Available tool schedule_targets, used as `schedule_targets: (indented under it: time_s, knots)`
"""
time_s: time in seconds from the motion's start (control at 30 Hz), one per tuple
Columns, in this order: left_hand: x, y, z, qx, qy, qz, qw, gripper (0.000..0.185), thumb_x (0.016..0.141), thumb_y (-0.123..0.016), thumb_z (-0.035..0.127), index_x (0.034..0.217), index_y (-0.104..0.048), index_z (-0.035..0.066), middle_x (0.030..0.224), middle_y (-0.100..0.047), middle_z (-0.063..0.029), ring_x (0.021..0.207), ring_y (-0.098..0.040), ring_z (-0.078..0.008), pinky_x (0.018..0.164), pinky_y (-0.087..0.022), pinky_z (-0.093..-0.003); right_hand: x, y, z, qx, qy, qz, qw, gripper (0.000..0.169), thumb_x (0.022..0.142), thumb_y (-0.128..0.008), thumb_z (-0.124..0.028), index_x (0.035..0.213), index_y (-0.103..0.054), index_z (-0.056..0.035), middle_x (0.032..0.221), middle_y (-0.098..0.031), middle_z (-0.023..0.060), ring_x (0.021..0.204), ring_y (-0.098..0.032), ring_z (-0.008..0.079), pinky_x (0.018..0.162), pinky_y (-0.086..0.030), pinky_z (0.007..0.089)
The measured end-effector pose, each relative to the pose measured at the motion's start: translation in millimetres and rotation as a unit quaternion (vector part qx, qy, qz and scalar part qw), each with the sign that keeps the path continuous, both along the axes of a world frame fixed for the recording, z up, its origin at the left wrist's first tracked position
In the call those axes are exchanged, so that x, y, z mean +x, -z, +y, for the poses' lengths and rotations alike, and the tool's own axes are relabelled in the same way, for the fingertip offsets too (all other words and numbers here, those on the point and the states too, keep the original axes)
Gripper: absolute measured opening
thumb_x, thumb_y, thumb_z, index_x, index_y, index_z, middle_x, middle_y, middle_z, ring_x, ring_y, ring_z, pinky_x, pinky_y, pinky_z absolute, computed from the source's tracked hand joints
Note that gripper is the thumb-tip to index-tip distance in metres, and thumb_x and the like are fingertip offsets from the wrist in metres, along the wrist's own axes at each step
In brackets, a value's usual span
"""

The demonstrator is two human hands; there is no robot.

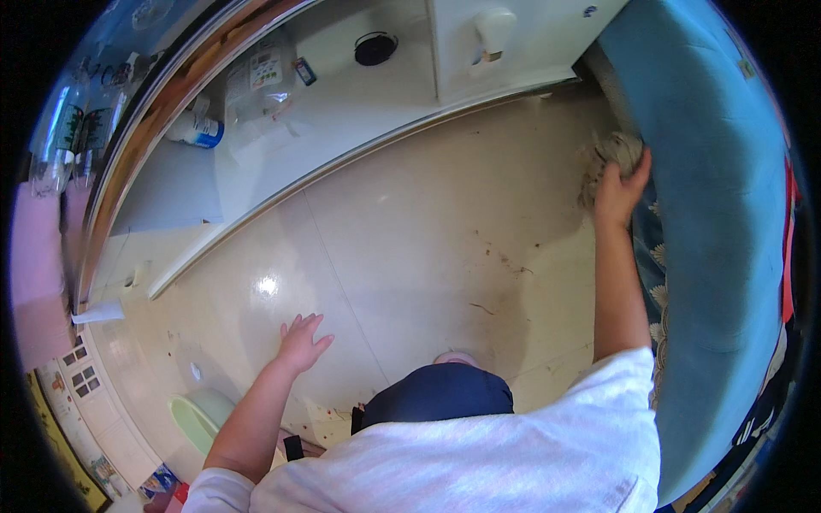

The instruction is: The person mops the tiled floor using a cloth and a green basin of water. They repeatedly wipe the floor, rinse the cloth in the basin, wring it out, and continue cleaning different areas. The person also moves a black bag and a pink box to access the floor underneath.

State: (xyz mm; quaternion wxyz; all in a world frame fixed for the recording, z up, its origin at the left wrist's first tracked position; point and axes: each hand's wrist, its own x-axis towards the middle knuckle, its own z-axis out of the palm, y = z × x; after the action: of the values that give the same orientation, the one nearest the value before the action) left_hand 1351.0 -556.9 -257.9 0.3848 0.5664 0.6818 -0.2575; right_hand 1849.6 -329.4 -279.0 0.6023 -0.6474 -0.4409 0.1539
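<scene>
My right hand (622,192) grips a bunched, greyish cloth rag (621,150) close to the floor, right beside the blue upholstered side of a bed or sofa (712,211). Part of the rag hangs down and looks blurred. My left hand (303,344) is held over the pale tiled floor (397,256) with its fingers apart and nothing in it. Dark crumbs and bits of dirt (507,261) lie on the tiles between my two hands, along with a thin brown strand (482,309).
A white cabinet (333,122) with an open lower shelf runs along the front, holding a clear plastic container (260,83), a blue-and-white bottle (197,130) and a round black object (376,49). A light green basin (202,417) stands at the lower left. Clear bottles (77,134) stand at far left.
</scene>
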Motion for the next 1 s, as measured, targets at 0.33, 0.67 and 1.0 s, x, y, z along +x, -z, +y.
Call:
schedule_targets:
  time_s: [0.33, 0.67, 1.0]
  knots:
    - [-39.8, 10.2, -74.2, -0.078, -0.083, 0.048, 0.992, 0.06, 0.085, -0.047, 0.048, 0.131, -0.039, 0.01, 0.133, -0.04, -0.0156, 0.126, -0.032, -0.0316, 0.104, -0.016, -0.0522, -118.2, 102.1, 89.7, -0.476, -0.15, -0.312, 0.808, 0.05, 0.075, -0.055, -0.012, 0.124, -0.045, -0.0202, 0.118, -0.052, 0.0128, 0.106, -0.051, 0.032, 0.086, -0.044, 0.0412]
    - [-15.2, 42.3, -46.4, 0.017, -0.164, -0.116, 0.98, 0.054, 0.084, -0.053, 0.039, 0.126, -0.044, 0.006, 0.123, -0.048, -0.0192, 0.112, -0.047, -0.0318, 0.097, -0.035, -0.0379, -254.7, 104.7, -105.9, -0.263, -0.659, -0.142, 0.69, 0.06, 0.068, -0.05, 0.0, 0.123, -0.05, -0.0225, 0.117, -0.054, 0.0176, 0.098, -0.057, 0.0282, 0.082, -0.047, 0.0323]
    - [-13.3, 60.4, -56.6, 0.019, -0.151, -0.126, 0.98, 0.052, 0.083, -0.056, 0.033, 0.124, -0.045, 0.002, 0.124, -0.048, -0.0197, 0.115, -0.045, -0.032, 0.097, -0.036, -0.0363, -174.5, 95.2, 0.6, -0.333, -0.458, -0.061, 0.822, 0.033, 0.078, -0.057, -0.02, 0.108, -0.058, -0.0057, 0.102, -0.06, 0.0154, 0.092, -0.059, 0.0246, 0.08, -0.046, 0.0317]
